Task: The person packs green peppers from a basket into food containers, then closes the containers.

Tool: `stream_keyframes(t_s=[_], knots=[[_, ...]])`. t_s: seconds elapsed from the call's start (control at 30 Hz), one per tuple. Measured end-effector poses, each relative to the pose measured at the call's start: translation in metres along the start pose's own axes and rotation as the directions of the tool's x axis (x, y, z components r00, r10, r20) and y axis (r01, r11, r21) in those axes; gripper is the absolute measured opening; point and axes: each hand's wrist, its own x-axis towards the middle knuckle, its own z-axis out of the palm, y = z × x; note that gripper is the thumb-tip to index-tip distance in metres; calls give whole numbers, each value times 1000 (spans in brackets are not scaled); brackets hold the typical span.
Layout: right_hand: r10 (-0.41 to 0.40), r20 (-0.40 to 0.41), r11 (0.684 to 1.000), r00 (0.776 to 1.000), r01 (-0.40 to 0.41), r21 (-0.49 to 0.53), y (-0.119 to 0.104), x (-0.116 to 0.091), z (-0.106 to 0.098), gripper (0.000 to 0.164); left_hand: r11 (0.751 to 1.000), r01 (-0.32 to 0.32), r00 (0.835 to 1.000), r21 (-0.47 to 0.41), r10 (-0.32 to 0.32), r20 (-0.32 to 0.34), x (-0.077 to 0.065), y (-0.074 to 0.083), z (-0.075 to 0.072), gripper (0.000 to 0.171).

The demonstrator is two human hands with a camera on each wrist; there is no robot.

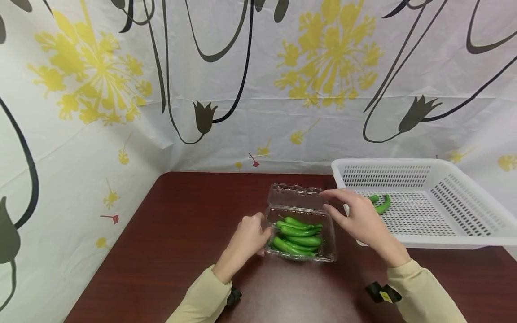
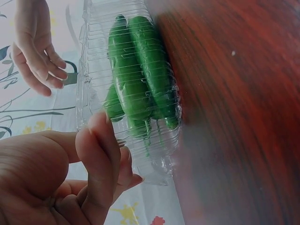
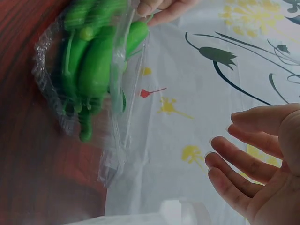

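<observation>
A clear plastic clamshell box (image 1: 332,244) stands on the table with its lid (image 1: 292,197) raised at the back. Several green chili peppers (image 1: 300,231) lie inside it, also visible through its ribbed wall in the left wrist view. My left hand (image 1: 251,235) pinches the box's left rim between thumb and fingers. Above the right back corner, near the lid's edge, hovers my right hand (image 1: 357,217), fingers spread and holding nothing. The right wrist view shows this right hand (image 3: 255,164) apart from the box.
At the right sits a white slotted plastic basket (image 1: 476,211) with a few green peppers (image 1: 383,205) at its left end, partly behind the right hand. A dark reddish wooden table (image 1: 169,251) carries everything. Patterned white sheeting (image 1: 242,112) hangs behind and to the left.
</observation>
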Motion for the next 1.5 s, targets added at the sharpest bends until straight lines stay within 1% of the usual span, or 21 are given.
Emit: stream_keyframes(t_s=[0.13, 0.33, 0.57, 0.73, 1.07, 1.2, 1.33, 1.5], knots=[[-1, -10, 1000, 1000, 1, -7, 3, 1, -5, 29, 1000, -7, 1000, 2, 7, -13, 0, 0, 0, 25], [6, -4, 1000, 1000, -6, -17, 6, 0, -12, 28, 1000, -4, 1000, -2, 4, -6, 0, -1, 0, 27], [0, -19, 1000, 1000, 0, -28, 13, 1, -20, 29, 1000, -6, 1000, -17, 6, -9, 1, -1, 1, 22], [43, 9, 998, 999, -42, -36, 17, -1, -26, 31, 1000, -6, 1000, -13, 6, -13, 1, -1, 1, 20], [62, 40, 996, 997, -60, -66, 26, -1, -35, 34, 1000, 2, 1000, -12, -2, -4, 0, -1, 1, 29], [53, 46, 996, 998, -49, -70, 28, -1, -38, 33, 1000, 6, 1000, -10, -6, 0, 0, -1, 1, 33], [47, 48, 996, 998, -43, -77, 31, -1, -42, 33, 1000, -3, 1000, -5, 3, -3, -1, -1, 0, 33], [63, 66, 993, 996, -57, -100, 34, -1, -48, 33, 1000, -5, 1000, -3, 5, -4, -1, -1, 1, 33]])
